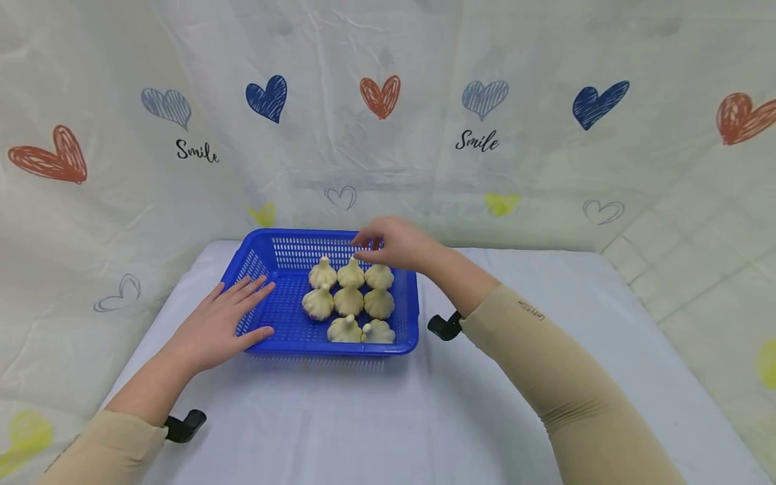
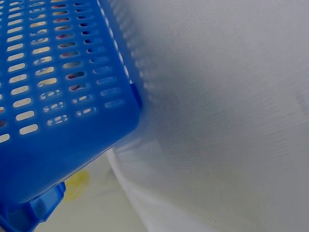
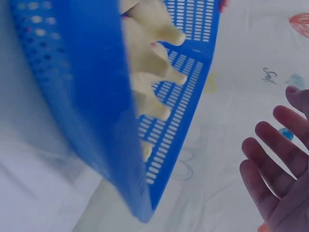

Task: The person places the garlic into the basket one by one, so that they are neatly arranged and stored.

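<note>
A blue plastic basket [image 1: 285, 347] stands on the table with several garlic bulbs [image 1: 348, 301] in rows on its right side. My left hand [image 1: 221, 329] lies over the basket's left end, fingers spread and nothing held. Above the back row of bulbs hovers my right hand [image 1: 397, 244], its fingers loosely bent and no object between them. In the right wrist view that right hand [image 3: 282, 164] shows its palm and spaced fingers, apart from the basket [image 3: 96, 96]. The left wrist view shows the slotted wall of the basket [image 2: 58, 140]; the left hand is outside that picture.
A white cloth [image 1: 364, 417] covers the table. Behind it hangs a pale curtain [image 1: 418, 175] printed with hearts and "Smile". Each wrist carries a black camera mount, seen beside the left sleeve [image 1: 118, 438] and the right sleeve [image 1: 533, 357].
</note>
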{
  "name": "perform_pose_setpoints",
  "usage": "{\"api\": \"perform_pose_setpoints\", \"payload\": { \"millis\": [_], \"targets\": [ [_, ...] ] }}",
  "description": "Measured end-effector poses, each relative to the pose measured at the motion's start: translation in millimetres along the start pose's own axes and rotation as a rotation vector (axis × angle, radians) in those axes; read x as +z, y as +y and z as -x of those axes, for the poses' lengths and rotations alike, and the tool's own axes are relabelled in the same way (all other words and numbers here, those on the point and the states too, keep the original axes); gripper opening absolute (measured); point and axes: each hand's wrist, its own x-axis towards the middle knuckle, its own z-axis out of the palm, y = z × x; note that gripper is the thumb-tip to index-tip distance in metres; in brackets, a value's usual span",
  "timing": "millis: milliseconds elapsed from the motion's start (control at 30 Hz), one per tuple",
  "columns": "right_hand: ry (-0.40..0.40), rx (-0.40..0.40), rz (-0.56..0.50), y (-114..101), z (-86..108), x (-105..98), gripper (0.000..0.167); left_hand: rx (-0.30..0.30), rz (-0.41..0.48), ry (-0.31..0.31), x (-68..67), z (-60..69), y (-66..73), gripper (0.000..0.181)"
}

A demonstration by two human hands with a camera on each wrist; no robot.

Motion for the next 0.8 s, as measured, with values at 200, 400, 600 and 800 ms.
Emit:
{"api": "perform_pose_setpoints", "payload": {
  "millis": [200,400,600,800],
  "targets": [
    [0.045,0.041,-0.001,19,28.3,-3,0.029,-0.001,-0.003,0.002,1.0,1.0,-0.8,0.087],
    [0.069,0.111,0.024,43,61.0,-6,0.031,0.001,-0.002,0.008,2.3,-0.3,-0.9,0.084],
    [0.11,0.18,0.031,62,98.0,-8,0.03,-0.002,0.001,0.005,2.7,-0.7,-1.3,0.084],
    [0.124,0.239,0.015,80,136.2,-6,0.029,0.003,-0.003,0.008,3.8,-0.8,-2.0,0.083]
  ]
}}
